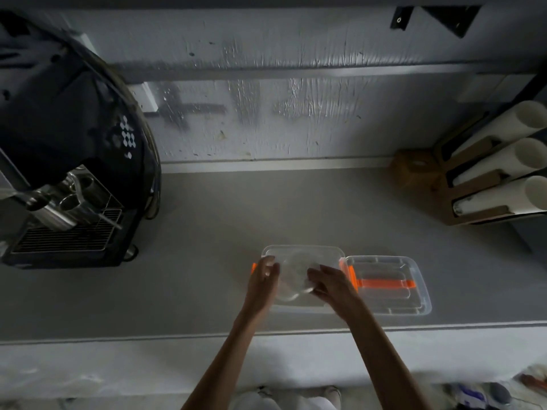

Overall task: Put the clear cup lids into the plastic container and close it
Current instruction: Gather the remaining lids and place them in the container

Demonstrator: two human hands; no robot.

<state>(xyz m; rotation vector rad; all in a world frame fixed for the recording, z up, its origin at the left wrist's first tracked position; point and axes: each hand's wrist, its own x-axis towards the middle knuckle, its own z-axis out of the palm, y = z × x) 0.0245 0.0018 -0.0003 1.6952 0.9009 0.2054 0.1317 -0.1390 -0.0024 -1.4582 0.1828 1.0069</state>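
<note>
Clear plastic fills the middle of the grey counter (207, 247): an open plastic container (305, 250) sits near the front edge, and its lid (393, 284), with an orange handle strip (384, 282) across it, lies flat just to its right, touching or nearly touching the container's side. That placement makes sense, since the lid is out of the way of loading yet close enough to reach for closing. Both hands are over the container's mouth, holding the clear cup lids (294, 276) between them. The left hand (263, 279) closes its grip on the left rim of the lids, fingers curled over the top, while the right hand (328, 281) pinches the opposite rim. Taking the lids from two sides likely keeps them together and level as they go down. How many lids there are is hard to tell, because they are transparent and blurred. They appear to be inside or just above the container walls; whether they rest on the bottom is unclear. An orange latch (253, 267) shows at the container's left end. An espresso machine (71, 173) stands well apart at the left, and a cup dispenser rack (488, 173) at the right, neither involved.
</note>
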